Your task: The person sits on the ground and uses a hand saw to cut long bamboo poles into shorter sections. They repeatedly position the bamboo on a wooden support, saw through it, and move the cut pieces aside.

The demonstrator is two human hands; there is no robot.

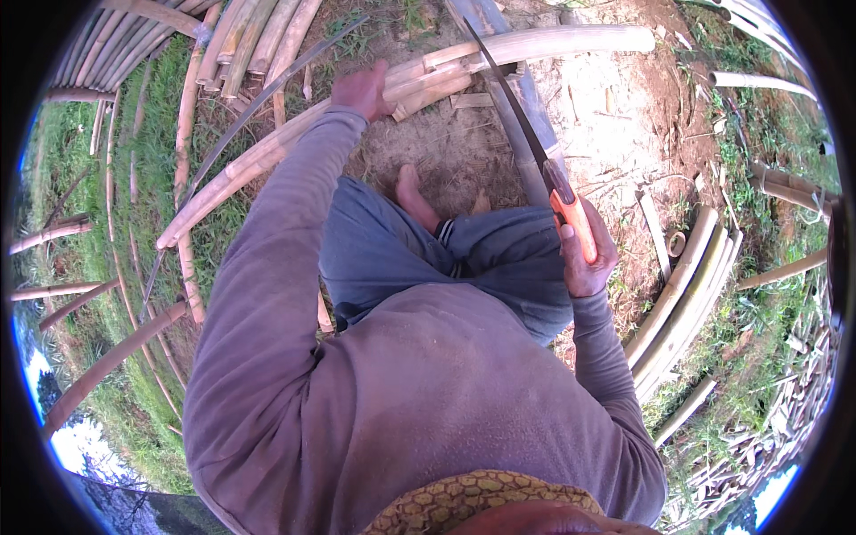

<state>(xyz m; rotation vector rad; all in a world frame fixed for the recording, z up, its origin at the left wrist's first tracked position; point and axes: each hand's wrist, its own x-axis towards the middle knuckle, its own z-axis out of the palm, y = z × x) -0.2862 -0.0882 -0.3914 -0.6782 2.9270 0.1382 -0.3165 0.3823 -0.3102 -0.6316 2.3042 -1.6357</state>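
Note:
My right hand [590,254] is closed around the orange handle of a handsaw [526,125]. The dark blade points away from me and passes over a long pale bamboo pole [571,41]. My left hand [364,91] grips the bamboo, with part of its fingers hidden from view. A shorter split bamboo piece [432,94] lies against the pole's near side, just right of that hand. Beneath the pole runs a greyish beam [532,147], reaching from the far edge toward my knees. Whether the saw teeth touch the bamboo, I cannot tell.
Cut bamboo poles [259,45] are stacked at the far left, and more bamboo lengths [682,294] lie at my right. A thin dark strip [259,102] curves along the left. Bamboo scraps [758,437] cover the ground at lower right. My bare foot [415,192] rests near the beam.

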